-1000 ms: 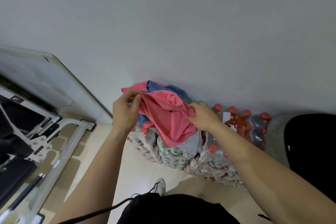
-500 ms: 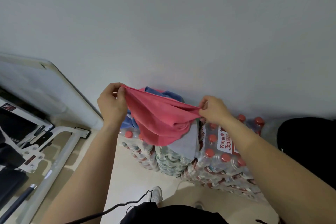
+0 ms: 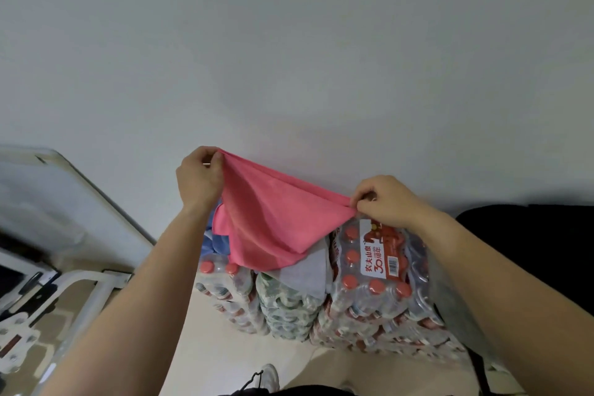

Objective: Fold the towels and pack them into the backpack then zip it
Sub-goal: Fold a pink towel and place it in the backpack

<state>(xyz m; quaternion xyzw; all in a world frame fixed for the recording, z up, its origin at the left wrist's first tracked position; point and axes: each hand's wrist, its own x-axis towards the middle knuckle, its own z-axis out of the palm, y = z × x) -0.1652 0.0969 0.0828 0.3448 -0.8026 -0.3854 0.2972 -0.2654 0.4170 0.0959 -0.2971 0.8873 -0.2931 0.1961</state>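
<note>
A pink towel (image 3: 266, 219) hangs stretched between my two hands above stacked packs of bottled water. My left hand (image 3: 199, 175) pinches its upper left corner, raised near the wall. My right hand (image 3: 382, 201) pinches the opposite corner, lower and to the right. Under the pink towel lie a blue towel (image 3: 218, 243) and a grey towel (image 3: 302, 273), draped on the packs. A black mass, possibly the backpack (image 3: 527, 251), sits at the right, mostly hidden by my right arm.
Shrink-wrapped packs of red-capped water bottles (image 3: 379, 283) stand stacked against the white wall. A white metal frame (image 3: 86, 292) and a leaning white board (image 3: 64, 193) fill the left side. My shoe (image 3: 268, 376) stands on the beige floor below.
My hands have drawn apart and lifted, pulling the pink towel off the pile and spreading it taut. The left hand rose higher toward the wall.
</note>
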